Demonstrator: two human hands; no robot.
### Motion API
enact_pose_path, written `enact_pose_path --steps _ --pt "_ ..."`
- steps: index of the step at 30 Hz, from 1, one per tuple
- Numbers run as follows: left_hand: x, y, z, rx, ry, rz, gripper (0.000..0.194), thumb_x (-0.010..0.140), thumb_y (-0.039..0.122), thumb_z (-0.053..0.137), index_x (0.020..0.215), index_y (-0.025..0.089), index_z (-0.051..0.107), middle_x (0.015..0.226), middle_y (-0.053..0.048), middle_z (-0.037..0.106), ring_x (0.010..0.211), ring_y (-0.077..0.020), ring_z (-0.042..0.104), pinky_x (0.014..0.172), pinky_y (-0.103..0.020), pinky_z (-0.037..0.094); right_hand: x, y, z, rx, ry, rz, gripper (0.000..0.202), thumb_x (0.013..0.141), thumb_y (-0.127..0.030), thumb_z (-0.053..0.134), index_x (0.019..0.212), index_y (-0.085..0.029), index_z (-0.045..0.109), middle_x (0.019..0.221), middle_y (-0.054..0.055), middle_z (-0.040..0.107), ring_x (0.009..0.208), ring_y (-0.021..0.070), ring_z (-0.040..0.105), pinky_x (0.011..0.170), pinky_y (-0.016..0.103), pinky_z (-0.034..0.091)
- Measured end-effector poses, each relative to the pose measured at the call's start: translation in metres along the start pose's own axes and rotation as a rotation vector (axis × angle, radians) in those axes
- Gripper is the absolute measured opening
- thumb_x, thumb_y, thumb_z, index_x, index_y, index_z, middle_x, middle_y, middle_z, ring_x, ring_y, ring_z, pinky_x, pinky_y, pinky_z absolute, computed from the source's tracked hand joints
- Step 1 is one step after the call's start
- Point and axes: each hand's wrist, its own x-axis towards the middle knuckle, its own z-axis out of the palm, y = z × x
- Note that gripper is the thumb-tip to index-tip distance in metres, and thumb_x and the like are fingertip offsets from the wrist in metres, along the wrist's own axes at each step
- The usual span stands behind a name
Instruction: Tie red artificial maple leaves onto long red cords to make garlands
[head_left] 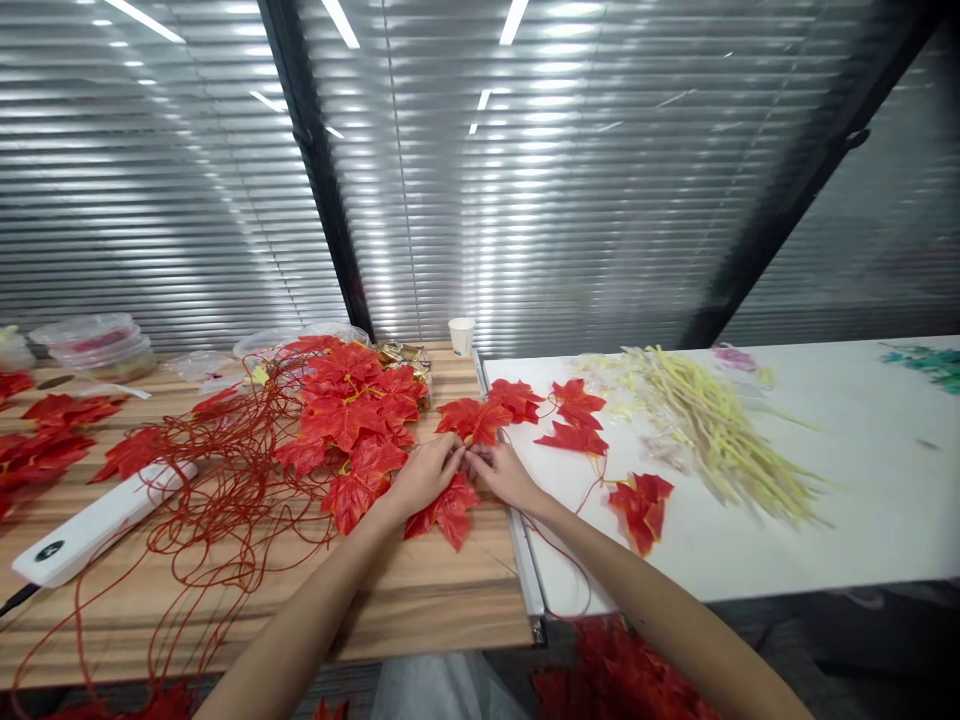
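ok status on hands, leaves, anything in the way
Left hand, right hand together among red artificial maple leaves; exact grip unclear. Tangled red cord heaped left, nothing visibly blocking.

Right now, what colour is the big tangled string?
The string is red; the head view shows it best.

Leaves [349,415]: red, pointed-lobed, orange-edged; many heaped, several spread farther right. Cord [231,502]: thin, red; loosely tangled left of heaped leaves, strand trailing right.
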Motion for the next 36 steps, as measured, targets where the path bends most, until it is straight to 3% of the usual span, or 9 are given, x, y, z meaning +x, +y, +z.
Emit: enact_pose_path --steps 13,36 --pt "0.0023 0.0034 -0.0021 -0.19 0.037 -0.037 0.024 0.087 0.032 0.035 0.081 0.016 0.053 0.071 -0.002 0.058 0.065 -0.0133 0.052 0.064 -0.026 0.04 -0.0017 -0.0024 -0.0005 0.005 0.0 0.017 0.022 0.083 -0.023 0.044 0.068 -0.015 0.058 0.064 0.002 0.064 0.059 0.0134 0.059 0.063 0.025 0.045" --pt "0.0016 0.0035 -0.0016 -0.193 0.018 -0.035 0.025 0.086 0.032 0.035 0.08 0.016 0.052 0.073 -0.003 0.056 0.068 -0.0137 0.05 0.065 -0.026 0.04 -0.0028 -0.0008 0.0022 -0.016 -0.005 0.046 0.024 0.084 -0.025 0.043 0.067 -0.015 0.058 0.062 0.002 0.063 0.057 0.0132 0.057 0.059 0.024 0.043"
